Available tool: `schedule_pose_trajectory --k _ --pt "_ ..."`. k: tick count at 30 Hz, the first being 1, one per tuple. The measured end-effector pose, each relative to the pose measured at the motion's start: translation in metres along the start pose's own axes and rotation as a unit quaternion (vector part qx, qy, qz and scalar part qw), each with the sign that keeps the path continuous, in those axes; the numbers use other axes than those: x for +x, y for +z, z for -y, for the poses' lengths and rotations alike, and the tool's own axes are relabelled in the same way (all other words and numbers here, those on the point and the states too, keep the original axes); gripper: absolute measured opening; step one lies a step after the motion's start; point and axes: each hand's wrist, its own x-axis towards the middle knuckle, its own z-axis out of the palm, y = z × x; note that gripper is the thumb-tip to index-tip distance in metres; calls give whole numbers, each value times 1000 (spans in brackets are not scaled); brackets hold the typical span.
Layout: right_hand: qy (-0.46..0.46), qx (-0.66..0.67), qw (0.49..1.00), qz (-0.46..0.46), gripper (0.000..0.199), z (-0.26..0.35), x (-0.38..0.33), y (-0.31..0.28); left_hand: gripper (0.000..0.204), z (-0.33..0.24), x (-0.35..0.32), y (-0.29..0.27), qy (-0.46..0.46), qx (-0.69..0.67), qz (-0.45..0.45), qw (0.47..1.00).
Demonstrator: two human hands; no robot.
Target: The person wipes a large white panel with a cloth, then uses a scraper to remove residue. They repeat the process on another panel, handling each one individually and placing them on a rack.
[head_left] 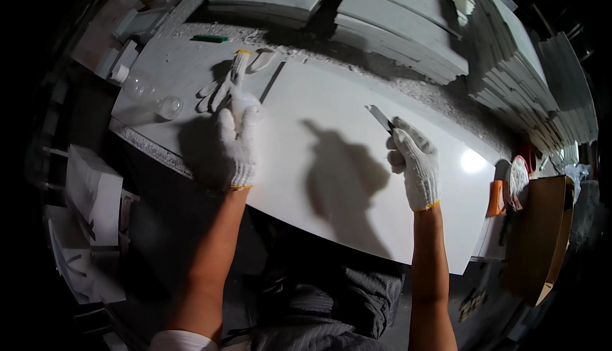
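Note:
My right hand (417,163), in a white knit glove with a yellow cuff edge, is closed around a small flat-bladed knife (379,118). Its pale blade points up and to the left, above a large smooth white panel (306,204). My left hand (239,144), gloved the same way, is over the panel's left end. Its fingers curl about a whitish, slightly see-through thing (244,101) whose kind I cannot make out. Just beyond that hand lie loose white work gloves (234,76). A clear plastic bottle (143,90) rests on its side to the left.
Stacked white slabs (398,23) line the back, with more slabs (516,64) standing at the right. A green strip (209,38) lies at the back left. An orange box (497,198) and a cardboard box (539,236) are on the right. White blocks (92,192) stand lower left.

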Motion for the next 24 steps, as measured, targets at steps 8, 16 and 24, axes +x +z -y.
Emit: schedule_pose_trajectory --k 8,16,24 --pt "15 -33 997 64 37 -17 44 92 31 -5 1 0 -2 -16 -23 1000" --pt "-30 -82 994 67 32 -37 72 136 37 -20 -2 1 -35 -57 -18 998" --pt "-299 -358 885 5 29 -53 74 146 35 -19 -1 3 -23 -48 -32 998"
